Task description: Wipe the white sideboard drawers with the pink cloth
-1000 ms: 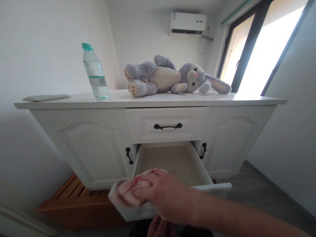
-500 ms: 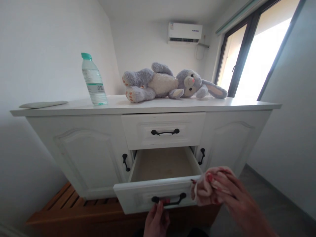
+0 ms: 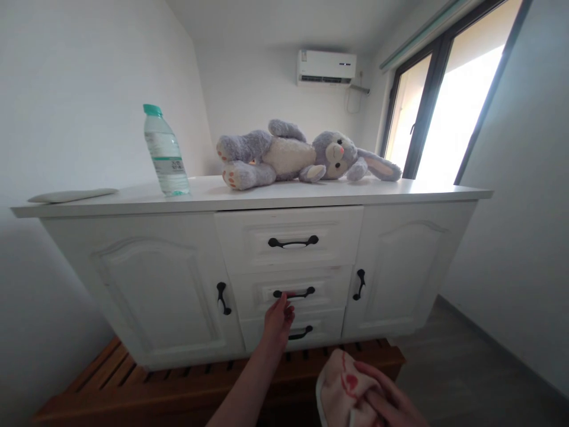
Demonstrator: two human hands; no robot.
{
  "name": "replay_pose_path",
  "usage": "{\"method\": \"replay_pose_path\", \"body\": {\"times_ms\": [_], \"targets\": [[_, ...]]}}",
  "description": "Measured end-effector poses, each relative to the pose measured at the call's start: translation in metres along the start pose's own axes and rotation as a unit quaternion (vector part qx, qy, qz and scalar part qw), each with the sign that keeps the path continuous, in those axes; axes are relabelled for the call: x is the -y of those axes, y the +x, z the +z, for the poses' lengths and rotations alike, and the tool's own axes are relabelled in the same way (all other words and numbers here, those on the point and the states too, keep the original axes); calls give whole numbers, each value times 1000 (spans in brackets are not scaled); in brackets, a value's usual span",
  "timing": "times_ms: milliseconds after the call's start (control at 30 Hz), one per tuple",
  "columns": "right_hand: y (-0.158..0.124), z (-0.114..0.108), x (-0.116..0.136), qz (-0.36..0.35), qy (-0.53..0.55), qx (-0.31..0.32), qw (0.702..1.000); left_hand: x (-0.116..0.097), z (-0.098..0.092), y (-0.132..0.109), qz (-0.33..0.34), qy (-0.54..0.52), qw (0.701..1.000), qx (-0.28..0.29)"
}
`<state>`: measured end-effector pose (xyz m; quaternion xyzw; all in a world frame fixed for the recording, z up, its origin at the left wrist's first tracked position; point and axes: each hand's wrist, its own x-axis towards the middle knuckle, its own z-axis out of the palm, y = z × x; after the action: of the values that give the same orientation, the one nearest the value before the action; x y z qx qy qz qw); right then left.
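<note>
My left hand [image 3: 278,320] reaches out to the white cabinet [image 3: 133,279], its fingertips touching the black handle [image 3: 293,293] of the middle drawer [image 3: 329,287], which sits flush with the cabinet front. My right hand [image 3: 386,403] is low at the bottom edge, holding a bunched pink cloth with red marks [image 3: 342,388]. Above the middle drawer is another drawer with a black handle [image 3: 292,241], below it a third [image 3: 300,334]; both are closed.
On the cabinet top stand a water bottle with a green cap [image 3: 163,151], a grey plush rabbit lying on its side [image 3: 302,153] and a flat pale object [image 3: 71,195]. A wooden slatted platform [image 3: 146,385] lies under the cabinet. A window [image 3: 444,101] is at right.
The middle drawer, open before, is now pushed shut by my left hand. My right hand drew the cloth out of the drawer, then right and down toward me.
</note>
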<state>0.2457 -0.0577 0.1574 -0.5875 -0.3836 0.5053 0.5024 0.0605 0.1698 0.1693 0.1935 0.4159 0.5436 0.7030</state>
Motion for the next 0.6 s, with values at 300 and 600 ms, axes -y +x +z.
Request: {"method": "replay_pose_path", "body": {"times_ms": [300,600], "targets": [[94,164,106,-608,-395,10,688,-57,-45,-76,338,147,920,-135],[217,225,96,-665,-525,68,527,-70,-49,-14,434,422,782,-150]]}}
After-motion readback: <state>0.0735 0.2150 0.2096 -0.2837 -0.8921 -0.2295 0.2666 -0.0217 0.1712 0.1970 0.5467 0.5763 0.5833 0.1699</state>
